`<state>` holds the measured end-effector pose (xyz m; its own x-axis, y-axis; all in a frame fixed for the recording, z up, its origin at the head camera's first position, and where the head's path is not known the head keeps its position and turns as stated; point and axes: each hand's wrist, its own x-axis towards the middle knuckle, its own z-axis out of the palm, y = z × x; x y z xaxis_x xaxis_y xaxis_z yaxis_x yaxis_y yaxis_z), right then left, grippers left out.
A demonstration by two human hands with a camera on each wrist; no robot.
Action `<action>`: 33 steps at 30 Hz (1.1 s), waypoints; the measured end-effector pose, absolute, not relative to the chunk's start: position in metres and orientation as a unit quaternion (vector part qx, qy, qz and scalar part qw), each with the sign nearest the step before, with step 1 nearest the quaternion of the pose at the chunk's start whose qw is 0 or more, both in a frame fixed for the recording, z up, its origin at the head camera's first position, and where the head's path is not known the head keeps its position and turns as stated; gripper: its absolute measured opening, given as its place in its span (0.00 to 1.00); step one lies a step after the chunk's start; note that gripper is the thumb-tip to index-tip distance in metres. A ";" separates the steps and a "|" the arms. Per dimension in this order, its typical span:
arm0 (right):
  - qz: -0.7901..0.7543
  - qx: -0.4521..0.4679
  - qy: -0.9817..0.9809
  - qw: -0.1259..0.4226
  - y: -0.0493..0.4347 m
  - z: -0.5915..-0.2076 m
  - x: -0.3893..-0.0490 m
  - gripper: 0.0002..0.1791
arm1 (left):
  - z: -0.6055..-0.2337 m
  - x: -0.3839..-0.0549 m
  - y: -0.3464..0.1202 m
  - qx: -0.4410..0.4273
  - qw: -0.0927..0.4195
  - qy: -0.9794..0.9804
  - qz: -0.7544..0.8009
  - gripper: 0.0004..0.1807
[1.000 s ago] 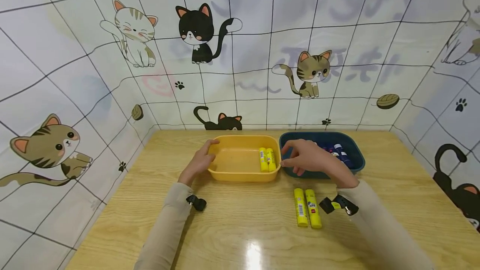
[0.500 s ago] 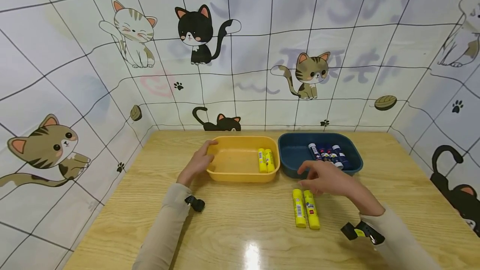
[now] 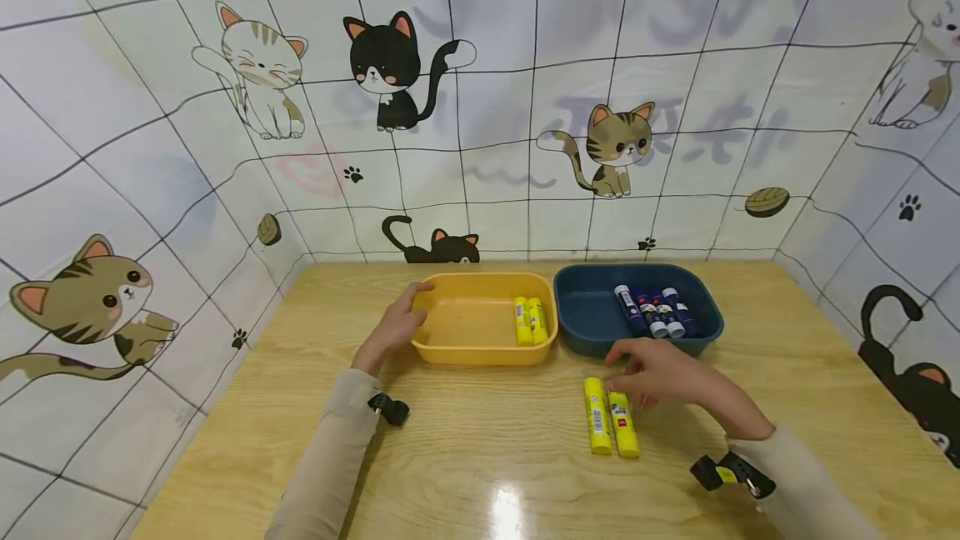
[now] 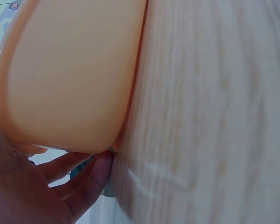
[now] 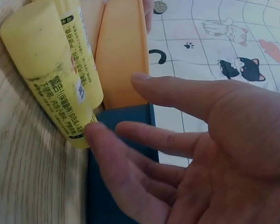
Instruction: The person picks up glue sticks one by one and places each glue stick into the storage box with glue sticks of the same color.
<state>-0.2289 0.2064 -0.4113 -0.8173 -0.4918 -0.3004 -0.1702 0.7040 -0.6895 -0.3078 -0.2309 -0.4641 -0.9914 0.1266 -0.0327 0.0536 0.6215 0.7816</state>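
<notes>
In the head view, I'm seeing the left hand resting against the left end of the yellow tray. The right hand is hovering off the tray's near right corner, thumb and fingers parted, holding nothing. The left yellow glue stick and the right yellow glue stick are lying side by side on the wooden table, right of the tray and on its near side. The blue tray is sitting just beside its right end.

In the left wrist view, fingers are lying along the tray's outer end wall — I can't tell whether they're pinching the rim.

In the right wrist view, one fingertip is overlapping the right stick's tray-side end; whether it's touching, I can't tell. I'm judging these tubes light, stiff and hardly fragile, but smooth and apt to roll — so I'm favouring a pinch across the barrel near that end, not a downward press.
</notes>
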 end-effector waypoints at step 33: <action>-0.371 -0.204 0.853 0.304 0.216 -0.436 -0.238 0.27 | -0.468 -0.309 -0.232 0.043 0.041 0.898 0.437 0.32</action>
